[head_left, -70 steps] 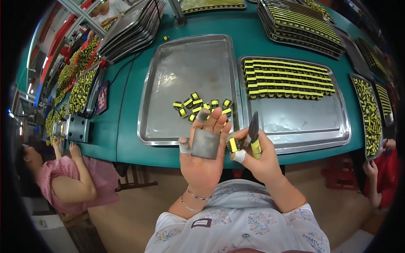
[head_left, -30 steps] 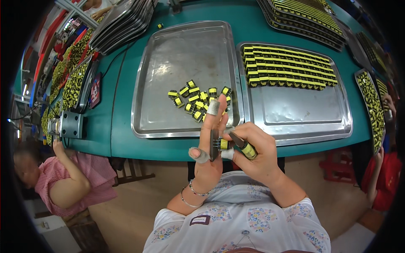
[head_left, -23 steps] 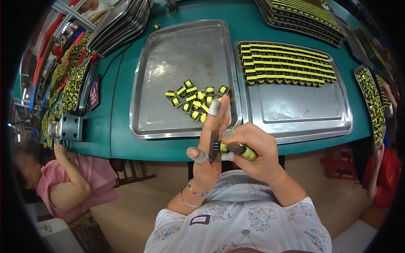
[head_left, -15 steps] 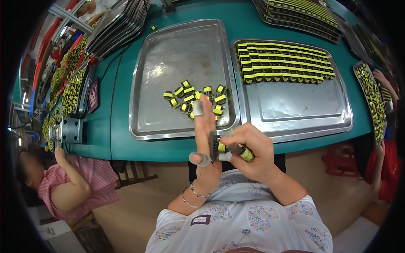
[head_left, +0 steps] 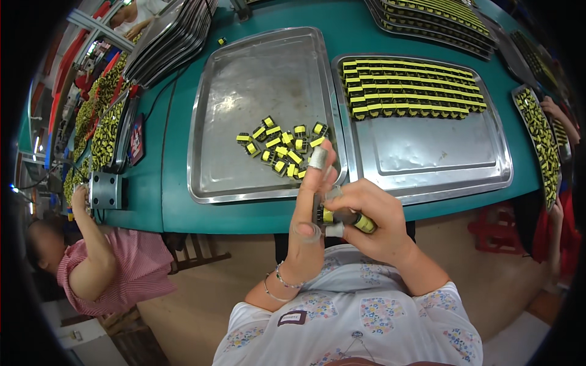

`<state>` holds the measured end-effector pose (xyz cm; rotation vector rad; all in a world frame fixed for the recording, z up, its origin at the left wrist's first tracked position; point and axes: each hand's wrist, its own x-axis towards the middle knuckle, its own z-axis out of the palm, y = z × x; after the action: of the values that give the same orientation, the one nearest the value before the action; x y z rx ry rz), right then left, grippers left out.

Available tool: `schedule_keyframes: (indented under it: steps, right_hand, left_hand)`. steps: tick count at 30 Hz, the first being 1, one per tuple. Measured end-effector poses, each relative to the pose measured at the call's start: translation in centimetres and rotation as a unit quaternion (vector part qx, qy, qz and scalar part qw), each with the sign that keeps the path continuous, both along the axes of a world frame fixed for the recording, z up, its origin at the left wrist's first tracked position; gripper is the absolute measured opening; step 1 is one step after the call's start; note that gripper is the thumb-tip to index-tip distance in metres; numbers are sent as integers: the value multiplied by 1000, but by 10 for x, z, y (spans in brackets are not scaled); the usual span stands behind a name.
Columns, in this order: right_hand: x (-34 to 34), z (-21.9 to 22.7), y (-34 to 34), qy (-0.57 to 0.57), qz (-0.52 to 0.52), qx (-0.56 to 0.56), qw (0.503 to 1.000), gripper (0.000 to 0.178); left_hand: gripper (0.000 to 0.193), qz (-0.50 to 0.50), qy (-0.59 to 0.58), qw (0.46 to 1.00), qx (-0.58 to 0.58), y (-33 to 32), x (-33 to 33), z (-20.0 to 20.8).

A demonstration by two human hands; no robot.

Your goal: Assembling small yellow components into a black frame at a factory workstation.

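Observation:
My right hand (head_left: 381,222) is closed, with thumb and index finger pinching a small black-and-yellow transformer (head_left: 326,215). A second transformer (head_left: 365,224) is tucked in its curled fingers. My left hand (head_left: 307,213) is upright beside it, fingers stretched out, its palm side against or very near the pinched transformer; contact is partly hidden. A dark, thin edge shows between the two, too small to make out. Pale coverings wrap fingertips of both hands. Past my left fingertips, several loose transformers (head_left: 281,148) lie in a metal tray (head_left: 244,79).
Right of it, another metal tray (head_left: 439,149) holds tight rows of transformers (head_left: 415,88). Stacked trays (head_left: 174,39) stand at back left, filled trays (head_left: 433,27) at back right. A person in a striped shirt (head_left: 131,262) works at left beside a metal block (head_left: 105,190).
My left hand has shifted right and its fingers have tilted right, uncovering more loose transformers. My right hand has moved slightly right, still pinching. The person at left has raised an arm.

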<state>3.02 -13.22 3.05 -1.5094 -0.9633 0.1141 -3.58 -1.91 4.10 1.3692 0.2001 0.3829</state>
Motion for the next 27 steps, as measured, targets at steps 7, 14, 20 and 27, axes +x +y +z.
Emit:
schedule_keyframes:
  steps: [7, 14, 20, 27]
  right_hand:
    - [9, -6, -9, -213, -7, -16, 977, 43]
    - [8, -13, -11, -273, 2, 23, 962, 34]
    - [6, -15, -15, -291, -25, 36, 956, 32]
    - [5, -16, -18, -266, -34, 50, 962, 30]
  left_hand:
    - [92, -144, -12, 961, -235, 6, -4, -7]
    - [63, -133, -20, 991, 1, 12, -7, -21]
    - [51, -128, 0, 992, -4, 7, -4, -11]
    - [47, -105, 24, 994, 15, 3, -3, -12]
